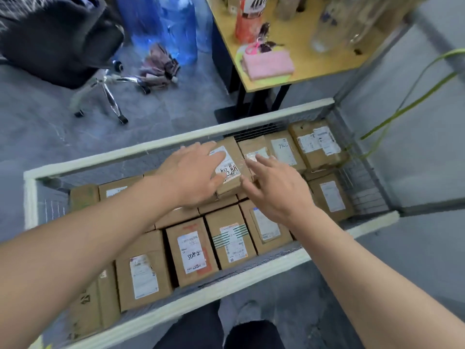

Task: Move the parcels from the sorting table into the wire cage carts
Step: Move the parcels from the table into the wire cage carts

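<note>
A wire cage cart (156,144) with a white padded rim stands below me, packed with several brown cardboard parcels. One small parcel (232,170) with a white handwritten label lies on top of the back row. My left hand (193,172) rests on its left side with straight fingers over the label. My right hand (271,185) hovers at its right edge, fingers spread and relaxed; whether it touches the parcel is unclear. A labelled parcel (192,250) marked with handwritten numbers sits in the front row.
A wooden table (309,59) with bottles and a pink pouch (268,64) stands behind the cart. An office chair (63,36), blue water jugs (173,23) and a folded umbrella (158,69) are on the grey floor at back left. A grey wall is on the right.
</note>
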`<state>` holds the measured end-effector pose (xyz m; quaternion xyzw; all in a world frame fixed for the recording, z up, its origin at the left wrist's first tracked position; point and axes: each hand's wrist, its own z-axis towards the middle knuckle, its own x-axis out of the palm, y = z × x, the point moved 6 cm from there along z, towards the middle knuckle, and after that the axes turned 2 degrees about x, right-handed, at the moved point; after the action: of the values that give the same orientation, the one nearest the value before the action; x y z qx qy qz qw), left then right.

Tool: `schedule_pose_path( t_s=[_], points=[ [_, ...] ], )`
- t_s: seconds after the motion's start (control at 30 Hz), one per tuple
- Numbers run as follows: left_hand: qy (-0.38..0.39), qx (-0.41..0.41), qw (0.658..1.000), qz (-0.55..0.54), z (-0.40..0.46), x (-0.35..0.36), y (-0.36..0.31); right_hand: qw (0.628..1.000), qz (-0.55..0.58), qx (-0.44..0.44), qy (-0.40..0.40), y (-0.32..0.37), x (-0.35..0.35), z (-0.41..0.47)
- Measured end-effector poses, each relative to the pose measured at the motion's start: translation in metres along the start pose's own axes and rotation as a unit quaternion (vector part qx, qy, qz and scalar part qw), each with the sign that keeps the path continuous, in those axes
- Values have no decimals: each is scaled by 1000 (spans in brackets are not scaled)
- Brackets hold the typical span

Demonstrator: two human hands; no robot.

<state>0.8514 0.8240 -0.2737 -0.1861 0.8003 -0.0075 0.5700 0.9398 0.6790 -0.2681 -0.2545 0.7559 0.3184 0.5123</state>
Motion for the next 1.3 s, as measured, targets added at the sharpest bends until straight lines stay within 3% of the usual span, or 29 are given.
schedule_pose_path(
  t_s=[0.4,0.57,0.77,1.03,1.3],
  points=[
    [-110,73,988,73,-83,-146,-160,988,-26,26,-151,-33,-186,-163],
    [-174,144,967,116,-120,-205,-244,974,-21,69,-214,-54,-252,-250],
    [-186,217,953,99,-146,-255,-320,953,-21,140,-268,-74,-313,-331],
    [-211,374,898,95,-163,-295,-416,906,-29,286,-311,-108,-353,-416],
    [-173,506,840,95,-176,-285,-497,840,-18,445,-309,-135,-341,-495]
  ],
)
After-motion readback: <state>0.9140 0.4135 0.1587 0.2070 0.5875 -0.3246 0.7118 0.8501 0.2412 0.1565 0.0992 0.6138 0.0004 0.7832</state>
